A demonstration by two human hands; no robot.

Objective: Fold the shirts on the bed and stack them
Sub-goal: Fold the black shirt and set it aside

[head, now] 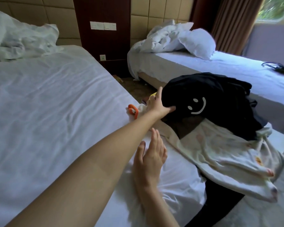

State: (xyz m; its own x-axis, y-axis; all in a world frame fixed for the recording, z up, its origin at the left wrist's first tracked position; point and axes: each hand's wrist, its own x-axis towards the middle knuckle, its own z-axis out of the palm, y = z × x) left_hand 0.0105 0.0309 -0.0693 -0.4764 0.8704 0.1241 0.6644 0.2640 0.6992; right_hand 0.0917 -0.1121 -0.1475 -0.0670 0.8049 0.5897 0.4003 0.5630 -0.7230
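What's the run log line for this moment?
phase: pickup | left hand grips black smiley shirt | right hand flat over bed | cream shirt unfolded

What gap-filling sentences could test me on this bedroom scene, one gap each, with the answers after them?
1. The left hand grips the smiley-face shirt, which is ____ in colour.
2. That shirt lies partly ____ top of the cream shirt.
3. The right hand, its fingers straight, holds ____.
4. The sheet on the near bed is ____.

Answers: black; on; nothing; white
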